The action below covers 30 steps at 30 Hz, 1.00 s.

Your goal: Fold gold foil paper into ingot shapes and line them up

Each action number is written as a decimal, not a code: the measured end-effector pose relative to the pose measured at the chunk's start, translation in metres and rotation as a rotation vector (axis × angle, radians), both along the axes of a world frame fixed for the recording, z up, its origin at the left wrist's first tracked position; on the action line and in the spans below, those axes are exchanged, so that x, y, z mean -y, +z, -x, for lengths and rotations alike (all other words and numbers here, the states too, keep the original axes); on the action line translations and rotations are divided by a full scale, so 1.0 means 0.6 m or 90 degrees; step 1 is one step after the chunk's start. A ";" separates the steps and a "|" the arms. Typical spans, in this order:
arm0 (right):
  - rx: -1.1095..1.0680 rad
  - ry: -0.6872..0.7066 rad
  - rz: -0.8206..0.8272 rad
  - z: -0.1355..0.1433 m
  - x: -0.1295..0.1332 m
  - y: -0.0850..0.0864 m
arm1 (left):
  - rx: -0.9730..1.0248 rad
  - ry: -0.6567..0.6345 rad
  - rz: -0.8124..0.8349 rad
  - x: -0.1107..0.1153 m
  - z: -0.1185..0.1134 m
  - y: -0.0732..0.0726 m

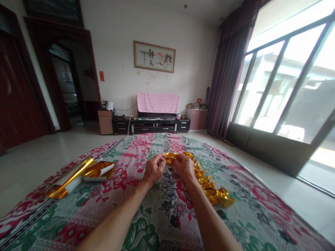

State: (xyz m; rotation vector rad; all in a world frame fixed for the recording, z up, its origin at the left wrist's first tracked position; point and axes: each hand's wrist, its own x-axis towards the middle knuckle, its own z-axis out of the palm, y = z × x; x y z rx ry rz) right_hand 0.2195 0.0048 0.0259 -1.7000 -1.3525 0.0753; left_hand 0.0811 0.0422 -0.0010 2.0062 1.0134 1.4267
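A small piece of folded gold foil paper is pinched between my two hands above the patterned cloth. My left hand grips its left end with thumb and fingertips. On the other end, my right hand closes its fingers and covers part of the paper. Just right of that hand lies a line of several crumpled-looking folded gold pieces, running toward me. Farther left are a long curled gold sheet with a white underside and a shorter curled gold sheet beside it.
A flowered red, green and grey cloth spreads under everything, with a rounded far edge. Beyond it stand a low black TV cabinet and a screen draped with a pink cloth. Windows and a purple curtain are at the right.
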 end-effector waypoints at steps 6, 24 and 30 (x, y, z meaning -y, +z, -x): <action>0.021 -0.012 0.017 0.010 0.004 0.006 | 0.047 -0.032 0.096 0.000 -0.007 -0.005; 0.049 -0.026 0.064 -0.005 -0.004 -0.001 | -0.137 0.004 -0.146 -0.002 -0.001 -0.006; 0.072 -0.027 0.064 0.001 0.001 0.001 | -0.080 -0.008 -0.054 -0.005 -0.003 -0.014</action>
